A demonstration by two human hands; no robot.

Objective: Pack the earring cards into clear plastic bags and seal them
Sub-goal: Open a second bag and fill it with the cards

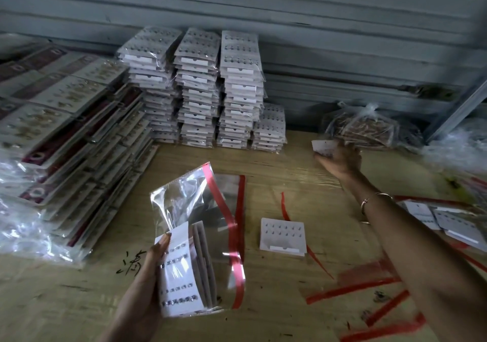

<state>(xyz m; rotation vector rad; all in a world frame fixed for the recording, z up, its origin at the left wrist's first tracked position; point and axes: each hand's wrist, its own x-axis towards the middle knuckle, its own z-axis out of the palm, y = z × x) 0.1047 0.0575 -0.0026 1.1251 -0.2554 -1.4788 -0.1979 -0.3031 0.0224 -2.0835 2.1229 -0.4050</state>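
- Low in the middle of the head view, the left hand (146, 273) grasps a clear plastic bag with a red adhesive strip (200, 204). The thumb presses on the front and the other fingers are hidden behind.
- White earring cards with rows of studs (179, 270) sit in the lower half of that bag. The red strip runs down its right edge, and the bag looks unsealed.
- Far to the right, the right hand (340, 160) is curled round a small white earring card (322, 146), just beside a knotted plastic bundle of brownish cards (361, 128).
- A loose white card (283, 237) lies flat on the table between the two hands.
- The step in hand seems to be fetching the next card for the bag. It should go in flat against the others, studs facing the same way, and clear of the sticky strip until sealing.
- The tan wooden tabletop (290, 173) carries black handwriting near the left hand and peeled red strips (353, 286) scattered on the right.
- Tall stacks of bagged white cards (197, 91) stand at the back against a grey ribbed metal shutter (316, 12). Slanting piles of maroon-and-white packs (66, 120) fill the left.
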